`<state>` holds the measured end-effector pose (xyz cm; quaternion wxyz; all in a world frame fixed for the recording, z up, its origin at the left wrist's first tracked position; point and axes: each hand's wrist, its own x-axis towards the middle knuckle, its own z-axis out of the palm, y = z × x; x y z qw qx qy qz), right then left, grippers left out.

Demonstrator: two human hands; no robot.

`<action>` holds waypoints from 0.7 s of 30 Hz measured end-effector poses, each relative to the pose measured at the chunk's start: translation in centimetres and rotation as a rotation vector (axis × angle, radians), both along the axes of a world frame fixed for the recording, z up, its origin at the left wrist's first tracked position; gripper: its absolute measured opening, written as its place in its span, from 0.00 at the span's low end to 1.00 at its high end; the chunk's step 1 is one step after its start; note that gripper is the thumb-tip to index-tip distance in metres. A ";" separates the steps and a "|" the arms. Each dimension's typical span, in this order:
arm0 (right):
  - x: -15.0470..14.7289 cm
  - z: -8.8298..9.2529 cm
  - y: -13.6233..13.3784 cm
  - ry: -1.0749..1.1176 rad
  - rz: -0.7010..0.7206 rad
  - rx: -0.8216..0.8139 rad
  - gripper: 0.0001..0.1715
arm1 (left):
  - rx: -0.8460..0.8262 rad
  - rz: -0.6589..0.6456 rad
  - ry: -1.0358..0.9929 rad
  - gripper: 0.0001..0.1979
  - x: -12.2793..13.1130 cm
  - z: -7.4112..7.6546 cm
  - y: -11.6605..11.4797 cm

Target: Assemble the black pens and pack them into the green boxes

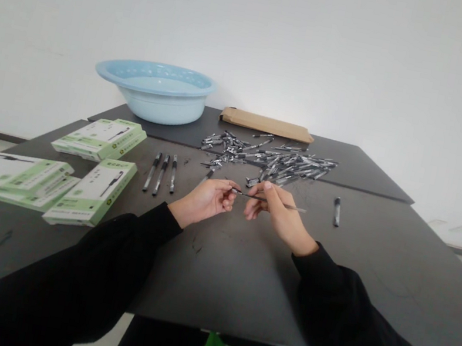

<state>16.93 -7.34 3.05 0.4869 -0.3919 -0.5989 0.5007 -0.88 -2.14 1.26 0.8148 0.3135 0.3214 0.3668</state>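
My left hand is closed, its fingertips pinching the dark end of a thin pen refill. From there the refill runs to the right through the fingers of my right hand, which is closed on it too. Its pale end sticks out beyond that hand. Whether a small part sits at the dark end is too fine to tell. Just behind both hands lies a loose pile of clear and black pen parts. Another pen lies partly hidden behind my left hand.
Three pens lie side by side left of my hands; one short pen is at right. Green-and-white boxes are stacked on the left. A light blue basin and a flat cardboard piece stand at the dark table's back.
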 end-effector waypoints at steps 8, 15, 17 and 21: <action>0.1 -0.1 0.1 -0.023 -0.008 0.030 0.28 | 0.001 -0.003 0.020 0.11 0.1 0.2 -0.1; 0.0 0.0 -0.1 -0.006 -0.014 0.027 0.27 | 0.008 -0.014 0.018 0.10 0.0 0.2 -0.1; -0.1 -0.1 -0.1 -0.013 -0.014 0.027 0.27 | 0.012 -0.016 0.024 0.10 0.0 0.2 -0.1; -0.3 -0.1 -0.1 -0.030 -0.019 0.022 0.28 | 0.026 -0.026 0.030 0.09 0.1 0.2 -0.1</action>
